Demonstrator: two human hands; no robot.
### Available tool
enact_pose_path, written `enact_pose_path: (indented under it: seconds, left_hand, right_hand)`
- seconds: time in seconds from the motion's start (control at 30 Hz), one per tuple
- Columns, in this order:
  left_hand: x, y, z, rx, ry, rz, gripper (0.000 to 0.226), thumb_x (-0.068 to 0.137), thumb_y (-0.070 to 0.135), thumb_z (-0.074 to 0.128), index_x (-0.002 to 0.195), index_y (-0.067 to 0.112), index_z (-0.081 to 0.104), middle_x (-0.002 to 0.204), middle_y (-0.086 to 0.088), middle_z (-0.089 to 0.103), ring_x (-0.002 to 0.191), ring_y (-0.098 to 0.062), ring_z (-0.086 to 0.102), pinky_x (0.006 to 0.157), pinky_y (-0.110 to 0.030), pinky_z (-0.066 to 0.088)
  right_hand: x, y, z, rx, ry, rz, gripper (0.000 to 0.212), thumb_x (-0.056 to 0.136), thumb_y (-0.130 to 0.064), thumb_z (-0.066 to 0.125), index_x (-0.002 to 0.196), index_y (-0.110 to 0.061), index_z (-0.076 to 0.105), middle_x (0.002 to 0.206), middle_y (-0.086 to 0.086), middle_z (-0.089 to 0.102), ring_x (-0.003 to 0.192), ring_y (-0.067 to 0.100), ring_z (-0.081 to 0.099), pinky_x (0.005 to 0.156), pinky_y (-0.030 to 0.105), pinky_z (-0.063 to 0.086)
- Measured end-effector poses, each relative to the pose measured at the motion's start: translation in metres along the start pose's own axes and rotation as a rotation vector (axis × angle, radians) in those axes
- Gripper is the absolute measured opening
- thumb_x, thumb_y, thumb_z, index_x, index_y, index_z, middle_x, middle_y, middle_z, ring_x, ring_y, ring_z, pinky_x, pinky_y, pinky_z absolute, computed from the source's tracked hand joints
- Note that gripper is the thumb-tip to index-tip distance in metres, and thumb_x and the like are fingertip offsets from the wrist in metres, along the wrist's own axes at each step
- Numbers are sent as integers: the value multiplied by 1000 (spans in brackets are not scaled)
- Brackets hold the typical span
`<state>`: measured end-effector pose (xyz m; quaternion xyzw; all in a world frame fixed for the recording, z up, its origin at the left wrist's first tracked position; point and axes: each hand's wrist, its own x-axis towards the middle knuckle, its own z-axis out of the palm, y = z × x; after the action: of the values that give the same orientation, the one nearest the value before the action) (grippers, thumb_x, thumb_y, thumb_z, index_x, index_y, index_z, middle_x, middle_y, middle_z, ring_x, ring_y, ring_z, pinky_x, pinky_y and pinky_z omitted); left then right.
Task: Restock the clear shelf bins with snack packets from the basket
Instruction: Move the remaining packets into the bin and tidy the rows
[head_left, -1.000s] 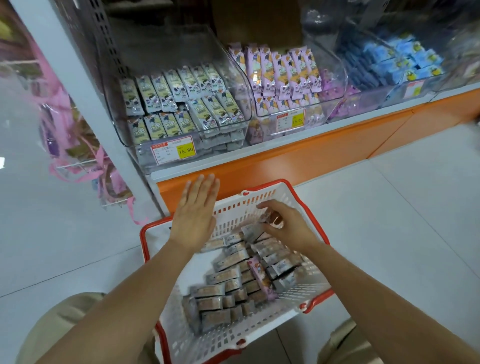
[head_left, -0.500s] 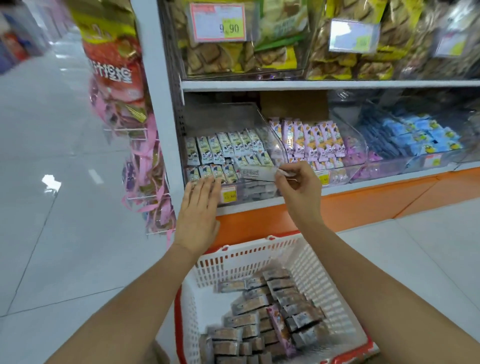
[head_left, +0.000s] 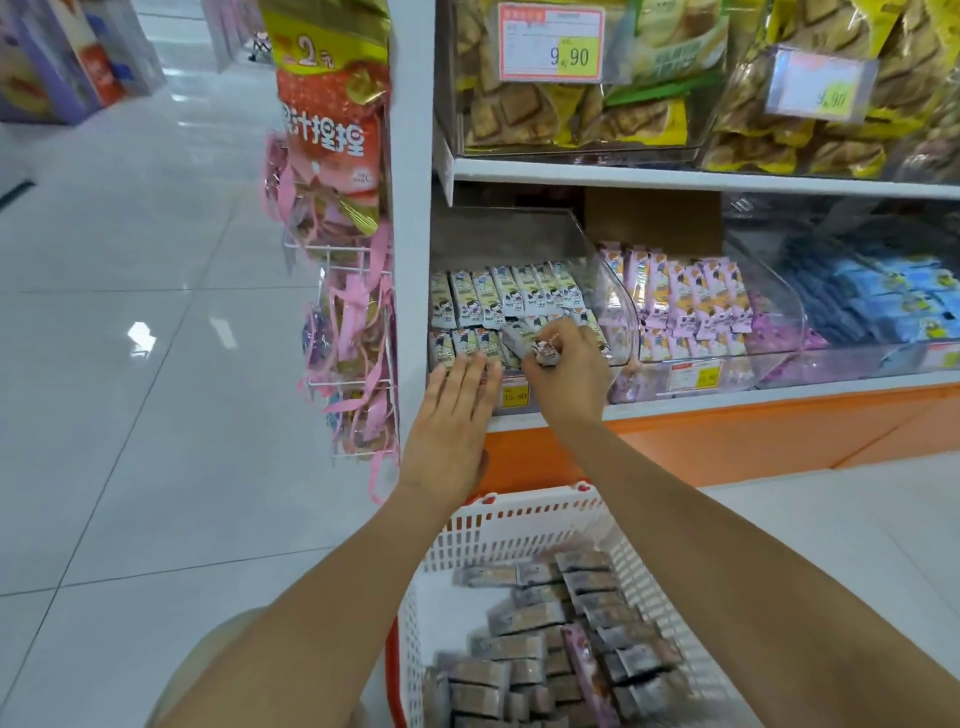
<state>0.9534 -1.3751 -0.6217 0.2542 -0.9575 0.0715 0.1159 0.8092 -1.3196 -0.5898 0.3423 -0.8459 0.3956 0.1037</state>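
Here, right hand (head_left: 566, 374) fingers pinching a packet (head_left: 530, 340) over the packet-filled clear bin (head_left: 618, 312); left fingers flat.

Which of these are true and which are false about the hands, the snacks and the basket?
1. The right hand holds a packet at the leftmost clear bin. True.
2. The left hand is down in the basket. False: it lies flat against the front of that bin.
3. The basket is empty. False: many packets are still in it.
4. The bin beside it holds pink packets. True.
5. The price tag on the upper shelf reads 9.90. True.
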Motion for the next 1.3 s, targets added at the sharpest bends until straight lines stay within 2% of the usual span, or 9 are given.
enact_pose_path:
  seconds: [0.27, 0.4, 0.63, 0.77, 0.93, 1.0, 1.13, 1.2, 1.3]
  left_hand:
    - [0, 0, 2, -25, 19, 14, 98, 89, 20, 50, 147, 11, -29, 161, -14, -18, 148, -30, -19, 114, -42, -26]
    - [-1, 0, 3, -26, 6, 14, 99, 87, 21, 53, 151, 11, -22, 162, -14, -14, 149, -30, -15, 118, -43, -20]
    - [-3, 5, 6, -72, 58, -6, 93, 82, 16, 52, 156, 8, -5, 164, -14, -5, 151, -30, -10, 121, -44, -11]
    - [-18, 26, 25, -69, 100, 135, 96, 75, 18, 68, 154, 2, 15, 162, -16, 13, 150, -33, 9, 122, -48, 9]
    - [-33, 59, 64, -67, -64, 246, 93, 68, 25, 78, 148, 6, 36, 153, -15, 37, 142, -33, 32, 121, -47, 17]
    - [-39, 67, 79, -40, -182, 256, 88, 78, 30, 74, 151, 9, 31, 157, -16, 29, 146, -34, 26, 121, -47, 11]
    - [-44, 76, 109, 7, -407, 229, 82, 99, 40, 46, 156, 13, -6, 163, -12, -10, 151, -30, -8, 121, -45, -9]
    - [-43, 78, 120, 12, -452, 202, 85, 99, 45, 44, 155, 12, -11, 163, -12, -12, 151, -29, -10, 121, -46, -8]
    - [-45, 78, 135, -14, -507, 163, 92, 96, 49, 48, 154, 8, -10, 163, -12, -10, 151, -28, -9, 121, -46, -9]
  right_hand:
    - [5, 6, 0, -93, -95, -95, 21, 89, -37, 64, 103, -27, 76, 86, 2, 57, 84, 18, 54, 76, 37, 48]
    - [4, 9, -1, -128, -177, -86, 28, 93, -40, 59, 114, -26, 72, 97, 3, 51, 94, 19, 52, 79, 28, 33]
    - [-18, 35, -28, 225, -164, -163, 32, 92, -18, 59, 123, -14, 64, 110, -2, 50, 103, 7, 49, 89, 10, 37]
    - [-45, 70, -45, 234, -108, -152, 29, 90, -25, 52, 115, -17, 65, 107, -1, 53, 104, 14, 51, 90, 27, 43]
    - [-94, 136, -50, 78, -259, -54, 27, 88, -26, 57, 111, -16, 68, 107, -1, 56, 98, 16, 55, 85, 28, 45]
    - [-118, 162, -48, 8, -337, -21, 22, 86, -18, 66, 108, -16, 70, 106, 0, 60, 96, 17, 58, 84, 26, 43]
    - [-164, 201, -49, -39, -538, 105, 26, 85, -13, 69, 112, -15, 69, 108, 3, 63, 95, 20, 64, 83, 22, 48]
    - [-184, 215, -50, -62, -625, 164, 28, 86, -14, 69, 114, -15, 68, 109, 2, 62, 96, 19, 63, 81, 16, 42]
    - [-208, 234, -49, -125, -732, 218, 32, 84, -20, 72, 116, -15, 68, 115, 5, 63, 100, 22, 62, 83, 23, 43]
